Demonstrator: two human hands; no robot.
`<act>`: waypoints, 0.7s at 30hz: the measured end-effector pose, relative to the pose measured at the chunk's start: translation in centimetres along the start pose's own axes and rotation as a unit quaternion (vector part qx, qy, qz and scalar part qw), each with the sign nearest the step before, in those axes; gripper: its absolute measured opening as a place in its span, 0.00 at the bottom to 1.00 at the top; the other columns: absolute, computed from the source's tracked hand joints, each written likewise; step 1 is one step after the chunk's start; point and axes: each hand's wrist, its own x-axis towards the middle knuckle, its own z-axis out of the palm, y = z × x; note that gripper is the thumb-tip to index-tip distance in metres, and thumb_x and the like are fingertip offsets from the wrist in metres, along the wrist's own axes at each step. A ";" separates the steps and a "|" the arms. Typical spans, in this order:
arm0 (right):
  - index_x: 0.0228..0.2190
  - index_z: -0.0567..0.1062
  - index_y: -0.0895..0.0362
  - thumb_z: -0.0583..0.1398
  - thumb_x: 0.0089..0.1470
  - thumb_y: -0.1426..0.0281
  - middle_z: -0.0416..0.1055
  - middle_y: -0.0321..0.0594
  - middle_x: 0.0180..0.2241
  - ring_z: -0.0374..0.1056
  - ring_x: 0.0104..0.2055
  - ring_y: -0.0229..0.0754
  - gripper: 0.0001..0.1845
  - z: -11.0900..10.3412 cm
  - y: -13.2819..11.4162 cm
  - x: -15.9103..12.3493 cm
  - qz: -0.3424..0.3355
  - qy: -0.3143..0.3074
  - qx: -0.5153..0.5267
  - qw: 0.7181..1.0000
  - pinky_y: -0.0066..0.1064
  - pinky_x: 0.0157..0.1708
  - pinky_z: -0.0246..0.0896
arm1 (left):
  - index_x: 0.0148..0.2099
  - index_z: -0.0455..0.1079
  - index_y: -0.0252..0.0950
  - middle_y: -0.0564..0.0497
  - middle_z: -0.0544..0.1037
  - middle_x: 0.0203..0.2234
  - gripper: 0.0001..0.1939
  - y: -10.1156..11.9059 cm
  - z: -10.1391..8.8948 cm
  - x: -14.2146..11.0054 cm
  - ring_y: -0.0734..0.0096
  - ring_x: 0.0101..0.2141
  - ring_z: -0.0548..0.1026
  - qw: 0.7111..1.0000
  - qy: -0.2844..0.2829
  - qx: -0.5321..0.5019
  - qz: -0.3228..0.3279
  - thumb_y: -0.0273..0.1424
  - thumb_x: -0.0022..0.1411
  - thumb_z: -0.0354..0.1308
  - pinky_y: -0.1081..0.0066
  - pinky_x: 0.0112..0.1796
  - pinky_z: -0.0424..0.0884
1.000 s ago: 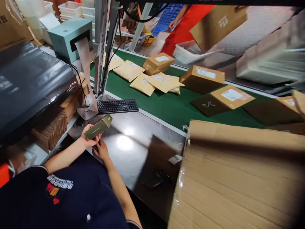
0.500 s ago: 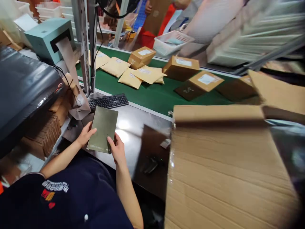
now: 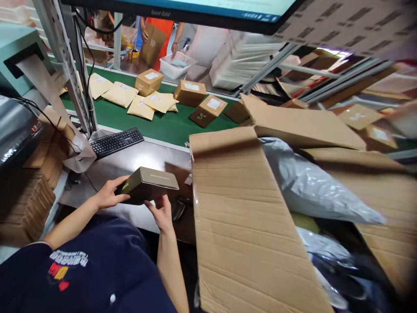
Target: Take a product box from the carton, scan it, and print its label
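Note:
A small olive-green box is held tilted above the metal worktop, one narrow side facing up. My left hand grips its left end, thumb along the near edge and fingers partly hidden behind. Beneath the right part of the box, my right hand holds the near lower side, with the thumb and bent fingers against it. A black handheld device, probably a scanner, lies on the worktop just right of my right hand. The keyboard sits beyond the box.
A large open carton stands at right with grey plastic bags inside. Behind the worktop runs a green belt with padded envelopes and labelled boxes. A monitor hangs above. A co-worker's hands show across the belt.
The box has been turned from showing its broad face to showing a narrow side, and moved rightward. My view has swung right, bringing in the monitor and the carton's contents.

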 end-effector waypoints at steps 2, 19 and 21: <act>0.63 0.66 0.52 0.72 0.49 0.56 0.68 0.52 0.63 0.65 0.66 0.55 0.44 -1.6 -2.5 0.2 -0.108 0.051 -0.086 0.989 0.54 0.67 0.60 | 0.67 0.66 0.35 0.40 0.79 0.55 0.34 0.2 -0.6 0.4 0.54 0.51 0.79 0.998 -0.037 0.046 0.028 0.44 0.65 0.63 0.58 0.55 0.75; 0.55 0.80 0.52 0.68 0.53 0.64 0.82 0.42 0.46 0.79 0.44 0.49 0.26 -3.6 -6.3 -0.8 0.054 -0.061 -0.074 0.994 0.44 0.47 0.77 | 0.62 0.74 0.43 0.47 0.80 0.57 0.27 -0.4 -4.3 9.5 0.56 0.56 0.78 0.932 -0.350 0.004 -0.096 0.43 0.64 0.65 0.66 0.55 0.74; 0.57 0.78 0.53 0.70 0.50 0.66 0.81 0.42 0.44 0.78 0.40 0.46 0.32 -3.8 -5.9 -1.6 0.080 -0.076 -0.062 0.992 0.40 0.42 0.78 | 0.62 0.75 0.43 0.47 0.80 0.56 0.26 -0.2 -3.8 10.3 0.57 0.54 0.79 0.917 -0.385 -0.002 -0.104 0.42 0.63 0.67 0.67 0.52 0.76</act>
